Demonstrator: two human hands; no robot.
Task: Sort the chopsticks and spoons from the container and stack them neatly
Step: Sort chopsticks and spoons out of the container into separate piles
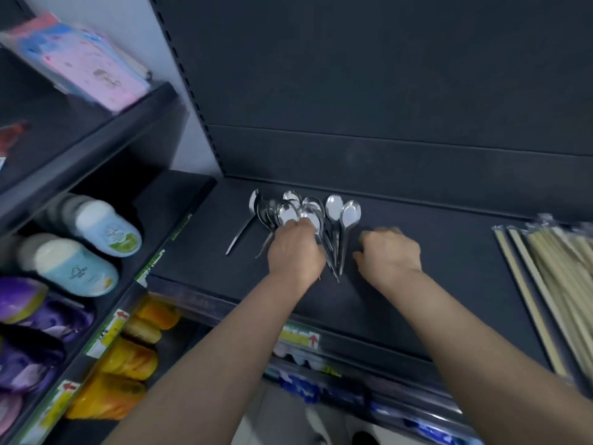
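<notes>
Several spoons (333, 208) fanned out on dark shelf (417, 290), bowls pointed at back wall, handles run toward person. Bunch gripped near necks by left hand (295, 252). Right hand (390, 253) just beside, fingers bent, blurred, grip can't be told. Wrapped chopsticks (564, 284) laid front-to-back at right end.

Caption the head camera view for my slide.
Left hand on metal spoons on a dark shelf, right hand beside them, wrapped chopsticks far right.
</notes>
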